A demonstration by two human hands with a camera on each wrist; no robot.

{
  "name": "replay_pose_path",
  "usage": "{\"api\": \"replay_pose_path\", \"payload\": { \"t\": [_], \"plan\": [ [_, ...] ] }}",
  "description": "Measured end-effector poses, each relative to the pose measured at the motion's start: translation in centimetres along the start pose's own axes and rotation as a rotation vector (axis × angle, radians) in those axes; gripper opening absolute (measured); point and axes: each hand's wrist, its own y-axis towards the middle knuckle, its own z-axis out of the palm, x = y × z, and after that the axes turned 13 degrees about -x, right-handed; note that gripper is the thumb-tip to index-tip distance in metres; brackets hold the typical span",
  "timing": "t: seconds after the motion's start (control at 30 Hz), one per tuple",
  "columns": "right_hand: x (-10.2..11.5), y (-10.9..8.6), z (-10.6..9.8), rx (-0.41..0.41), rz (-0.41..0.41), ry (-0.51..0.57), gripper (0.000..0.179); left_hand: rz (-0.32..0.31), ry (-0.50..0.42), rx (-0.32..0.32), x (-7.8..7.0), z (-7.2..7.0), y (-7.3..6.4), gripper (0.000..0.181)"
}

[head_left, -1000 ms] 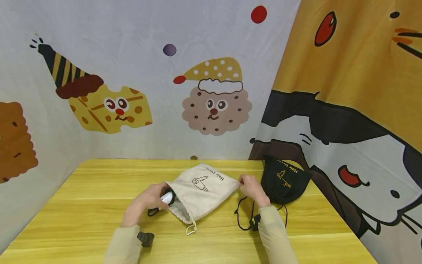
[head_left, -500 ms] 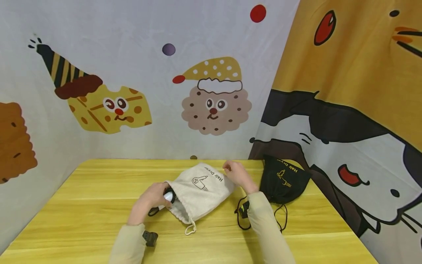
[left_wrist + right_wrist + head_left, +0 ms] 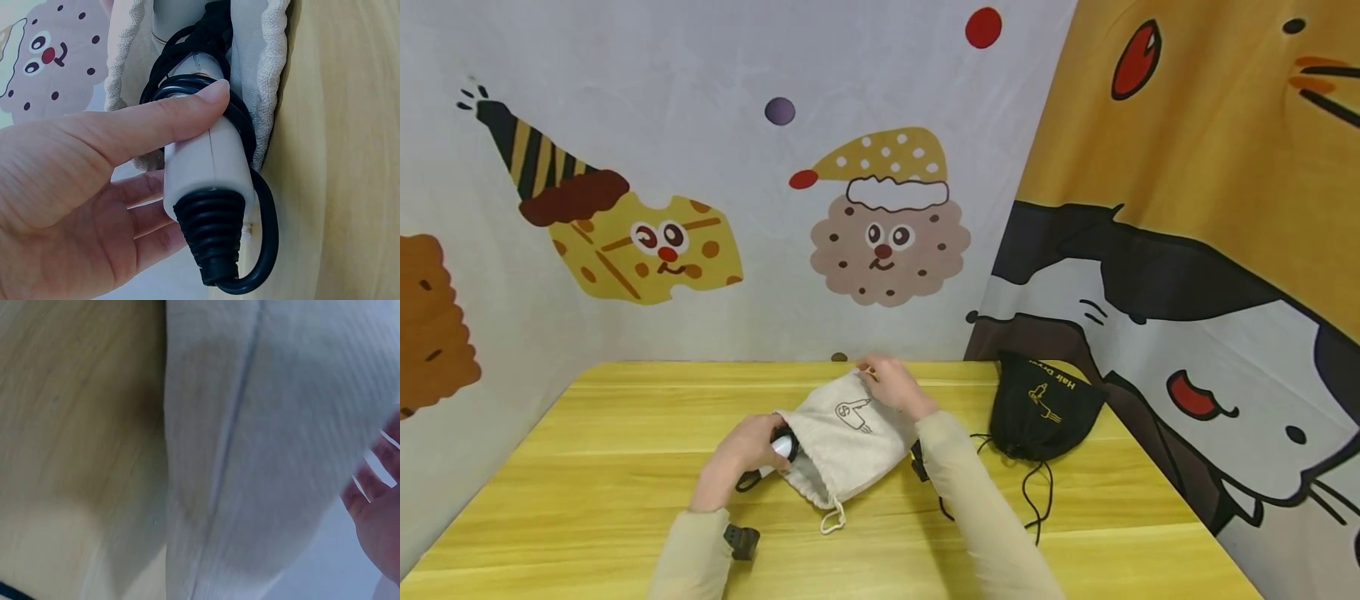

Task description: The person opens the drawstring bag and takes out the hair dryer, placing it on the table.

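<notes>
A cream drawstring bag point(image 3: 857, 454) printed with a hair dryer picture lies at mid-table, its mouth facing left. My left hand point(image 3: 747, 452) grips the pale handle of a hair dryer point(image 3: 203, 165) at that mouth, thumb over the black cord point(image 3: 267, 234) looped round the handle. The dryer's front part is hidden inside the bag. At the bag's far corner is my right hand point(image 3: 897, 388), covering part of the printed lettering. In the right wrist view its fingers point(image 3: 371, 481) are spread along the cloth's edge.
A black drawstring bag point(image 3: 1037, 417) marked "Hair Dryer" lies at the back right, its dark strings point(image 3: 1037, 504) trailing forward on the wooden table point(image 3: 587, 500). A white drawstring loop point(image 3: 832, 521) hangs from the cream bag's mouth. Behind stands a cartoon-printed curtain point(image 3: 760, 250).
My right hand has let go of the cream bag's right corner and moved left and away to its far corner. My left hand keeps its grip, nearly still.
</notes>
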Motion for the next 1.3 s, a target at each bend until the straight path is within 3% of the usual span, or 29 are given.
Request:
{"api": "replay_pose_path", "payload": {
  "t": [0.3,0.77,1.3],
  "plan": [
    [0.3,0.6,2.2,0.011,-0.084,-0.103,0.027,-0.017,-0.005,-0.003,0.0,-0.1,-0.2,0.053],
    [0.3,0.3,2.6,-0.030,0.001,-0.158,0.015,-0.018,-0.014,-0.013,0.0,0.0,-0.2,0.054],
    [0.0,0.3,2.1,-0.150,0.093,-0.206,0.012,-0.010,0.007,-0.035,0.4,0.3,-0.1,0.053]
  ]
}}
